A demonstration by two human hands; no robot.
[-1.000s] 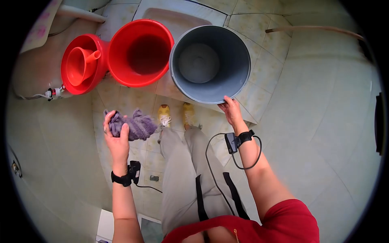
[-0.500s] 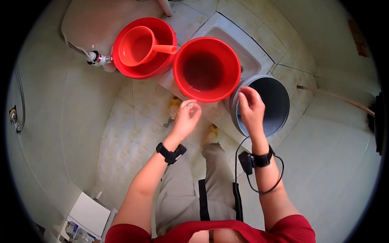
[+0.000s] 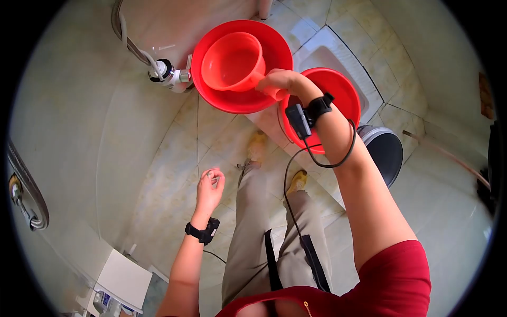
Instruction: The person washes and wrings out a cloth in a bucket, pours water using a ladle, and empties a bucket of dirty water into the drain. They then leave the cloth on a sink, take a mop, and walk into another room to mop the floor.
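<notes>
My right hand [image 3: 280, 83] is closed round the handle of a red dipper [image 3: 232, 61], whose bowl lies inside a round red basin [image 3: 211, 100]. My right forearm passes over a red bucket [image 3: 346, 95] and hides part of its inside. Beyond that bucket, at the right, the grey bucket [image 3: 383, 153] is partly covered by my arm. Low over the tiled floor, my left hand [image 3: 210, 190] hangs left of my legs with its fingers curled; whether something small is in it cannot be seen.
A squat toilet [image 3: 338, 53] lies behind the red bucket. Left of the basin is a valve with hoses [image 3: 171, 75], and another hose [image 3: 29, 195] hangs on the left wall. A white cabinet [image 3: 121, 280] stands at lower left. A stick [image 3: 443, 153] leans at the right.
The view has shifted left. The purple cloth seen in my left hand earlier is out of sight. My right hand left the grey bucket and took the dipper's handle; my left hand moved away from the red bucket.
</notes>
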